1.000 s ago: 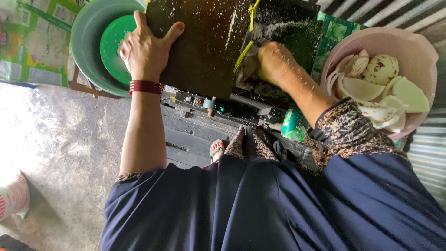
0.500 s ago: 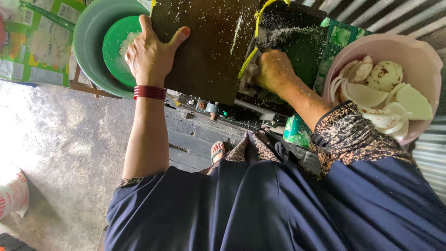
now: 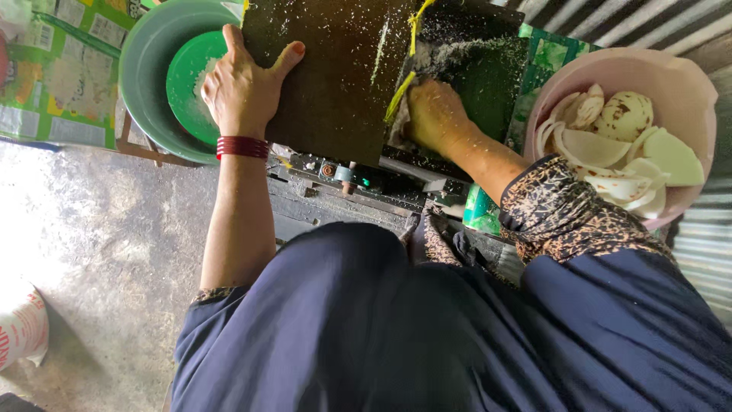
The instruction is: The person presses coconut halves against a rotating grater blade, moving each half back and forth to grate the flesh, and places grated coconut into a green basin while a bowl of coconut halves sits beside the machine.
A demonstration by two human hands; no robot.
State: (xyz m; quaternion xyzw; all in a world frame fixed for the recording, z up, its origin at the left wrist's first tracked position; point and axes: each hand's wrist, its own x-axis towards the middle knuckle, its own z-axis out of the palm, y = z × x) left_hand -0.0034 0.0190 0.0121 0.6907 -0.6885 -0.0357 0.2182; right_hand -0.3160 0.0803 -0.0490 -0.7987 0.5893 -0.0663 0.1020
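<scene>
Left hand (image 3: pixel 242 91) rests flat, fingers released, on the dark machine cover (image 3: pixel 335 76). Right hand (image 3: pixel 436 116) presses a white coconut piece (image 3: pixel 402 126), grip clenched around it, beneath the cover's edge.

Green basin (image 3: pixel 145 91), pink bucket (image 3: pixel 686 84), red bangles (image 3: pixel 242 147), navy garment (image 3: pixel 457 336) with brown patterned cuff (image 3: pixel 564 214).

Green basin (image 3: pixel 145 84) crowds the left; pink bowl (image 3: pixel 686 84) blocks the right; concrete floor (image 3: pixel 99 259) lies open.
</scene>
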